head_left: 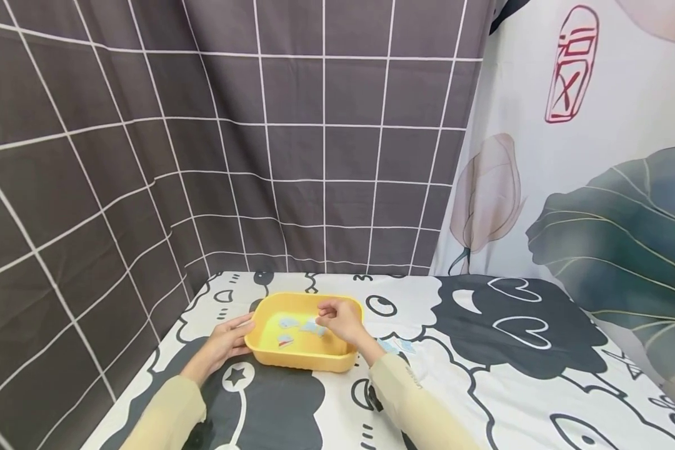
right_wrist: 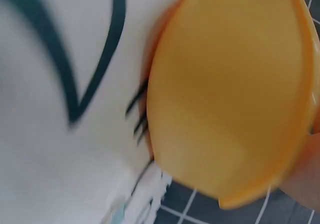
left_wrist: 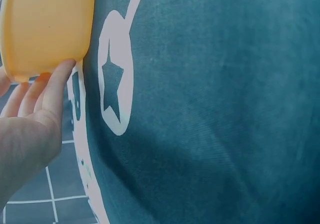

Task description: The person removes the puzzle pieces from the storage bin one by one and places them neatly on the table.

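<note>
A yellow plastic basin (head_left: 300,361) stands on the patterned cloth. Inside lie several small flat pieces: a pale blue piece (head_left: 287,322), another pale blue piece (head_left: 313,328) near the right hand, and a piece with red and white on it (head_left: 285,341). My left hand (head_left: 229,340) is at the basin's left end, its fairly straight fingers (left_wrist: 54,86) touching the outside wall. Over the basin's right half is my right hand (head_left: 340,320), fingers bent and fingertips close together; I cannot tell whether they pinch a piece. In the right wrist view, the basin's wall hides most of that hand.
More pale blue flat pieces (head_left: 396,345) lie on the cloth right of the basin, beside my right forearm. The black-and-white cloth (head_left: 517,406) covers the surface. A dark grid-patterned curtain (head_left: 349,156) hangs behind and to the left, a floral curtain (head_left: 596,187) to the right.
</note>
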Demonstrator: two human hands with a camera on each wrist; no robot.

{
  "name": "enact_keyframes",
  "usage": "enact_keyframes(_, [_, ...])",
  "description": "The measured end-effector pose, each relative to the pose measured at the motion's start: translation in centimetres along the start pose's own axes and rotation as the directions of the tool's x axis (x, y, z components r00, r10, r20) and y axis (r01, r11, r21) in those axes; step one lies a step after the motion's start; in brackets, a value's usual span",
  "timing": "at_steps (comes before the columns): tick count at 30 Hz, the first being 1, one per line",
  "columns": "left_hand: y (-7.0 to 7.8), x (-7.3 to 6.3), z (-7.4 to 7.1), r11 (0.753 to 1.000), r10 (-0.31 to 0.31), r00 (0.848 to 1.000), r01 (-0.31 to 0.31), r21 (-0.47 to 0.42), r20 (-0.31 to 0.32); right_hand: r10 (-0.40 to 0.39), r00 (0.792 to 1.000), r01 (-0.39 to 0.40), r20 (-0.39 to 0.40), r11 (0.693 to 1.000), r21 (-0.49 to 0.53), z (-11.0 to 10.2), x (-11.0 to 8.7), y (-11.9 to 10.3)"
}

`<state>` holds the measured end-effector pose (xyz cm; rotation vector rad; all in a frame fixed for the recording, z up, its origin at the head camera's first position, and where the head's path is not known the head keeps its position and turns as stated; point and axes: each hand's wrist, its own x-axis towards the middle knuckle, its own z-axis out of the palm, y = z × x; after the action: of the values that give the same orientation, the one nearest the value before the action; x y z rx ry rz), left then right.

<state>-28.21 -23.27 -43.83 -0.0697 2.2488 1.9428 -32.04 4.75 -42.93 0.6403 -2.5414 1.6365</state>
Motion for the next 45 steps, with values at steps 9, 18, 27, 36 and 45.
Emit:
enact_keyframes(9, [-0.4,0.2,0.3,1.0,-0.004,1.0,0.004,-0.003,0.001,0.081,0.994,-0.078,0.07,0.996,-0.037,3.3,-0.2,-0.8])
enact_keyframes(18, [-0.1,0.5,-0.3,0.999,-0.027,0.999,0.027,-0.02,0.024,0.127,0.983,-0.118,0.129,0.99,-0.077,6.1,1.0,-1.6])
enact_keyframes(27, [-0.1,0.5,-0.3,0.998,-0.026,0.998,0.028,-0.048,0.051,0.181,0.97,-0.187,0.162,0.982,0.022,8.7,2.8,-1.6])
enact_keyframes(36, [-0.1,0.3,-0.3,0.999,-0.029,0.999,0.031,-0.039,0.036,0.176,0.966,-0.15,0.189,0.978,-0.147,8.8,2.6,-1.8])
enact_keyframes(45, [-0.1,0.3,-0.2,0.998,-0.047,0.999,0.048,-0.04,0.021,0.165,0.968,-0.128,0.19,0.973,-0.191,8.6,2.4,-1.6])
